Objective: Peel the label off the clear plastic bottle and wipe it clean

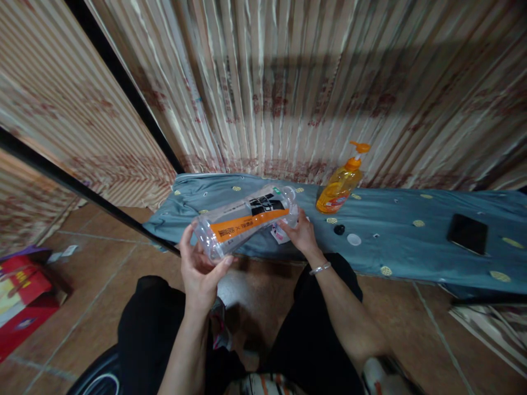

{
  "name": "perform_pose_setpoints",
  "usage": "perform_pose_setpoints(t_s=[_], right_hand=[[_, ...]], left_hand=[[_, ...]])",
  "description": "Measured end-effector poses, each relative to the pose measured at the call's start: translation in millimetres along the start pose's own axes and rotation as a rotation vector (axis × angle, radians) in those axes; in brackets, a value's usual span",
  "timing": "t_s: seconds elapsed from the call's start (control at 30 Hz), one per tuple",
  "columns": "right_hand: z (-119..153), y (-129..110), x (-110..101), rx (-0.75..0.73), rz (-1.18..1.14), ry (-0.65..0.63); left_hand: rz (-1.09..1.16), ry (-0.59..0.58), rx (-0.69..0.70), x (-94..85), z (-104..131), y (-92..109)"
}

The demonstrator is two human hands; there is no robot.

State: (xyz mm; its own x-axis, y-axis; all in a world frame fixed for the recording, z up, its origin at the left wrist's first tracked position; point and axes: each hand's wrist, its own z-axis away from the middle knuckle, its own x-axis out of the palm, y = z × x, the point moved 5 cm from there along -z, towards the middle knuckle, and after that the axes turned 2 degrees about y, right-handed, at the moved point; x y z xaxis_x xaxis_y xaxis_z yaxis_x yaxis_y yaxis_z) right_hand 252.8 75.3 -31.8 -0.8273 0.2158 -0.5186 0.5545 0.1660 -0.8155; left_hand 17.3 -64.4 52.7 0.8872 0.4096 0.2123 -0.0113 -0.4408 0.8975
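A clear plastic bottle (242, 219) with an orange, grey and black label lies tilted between my two hands, its left end lower. My left hand (201, 274) cups its lower left end, fingers behind and thumb in front. My right hand (301, 233) is closed around the other end; its fingertips are partly hidden. Under my right fingers shows a small pink-and-white piece (280, 235), too unclear to name. To the right, a pump bottle (338, 189) of orange liquid stands on the cloth, with a small black round piece (339, 229) and a whitish disc (354, 239) nearby.
Blue-grey patterned cloth (403, 258) covers the narrow bench in front of me. A dark phone-like slab (468, 233) lies at its right. Striped curtains (263, 99) hang behind, and black poles (123, 82) cross the left side. A red box (24, 302) sits on the tiled floor.
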Motion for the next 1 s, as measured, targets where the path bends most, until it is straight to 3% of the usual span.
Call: perform_pose_setpoints(t_s=[1.0], right_hand=[[0.4,-0.6,-1.0,-0.004,0.006,-0.006]], left_hand=[[-0.041,-0.006,0.000,2.8,-3.3,4.3]])
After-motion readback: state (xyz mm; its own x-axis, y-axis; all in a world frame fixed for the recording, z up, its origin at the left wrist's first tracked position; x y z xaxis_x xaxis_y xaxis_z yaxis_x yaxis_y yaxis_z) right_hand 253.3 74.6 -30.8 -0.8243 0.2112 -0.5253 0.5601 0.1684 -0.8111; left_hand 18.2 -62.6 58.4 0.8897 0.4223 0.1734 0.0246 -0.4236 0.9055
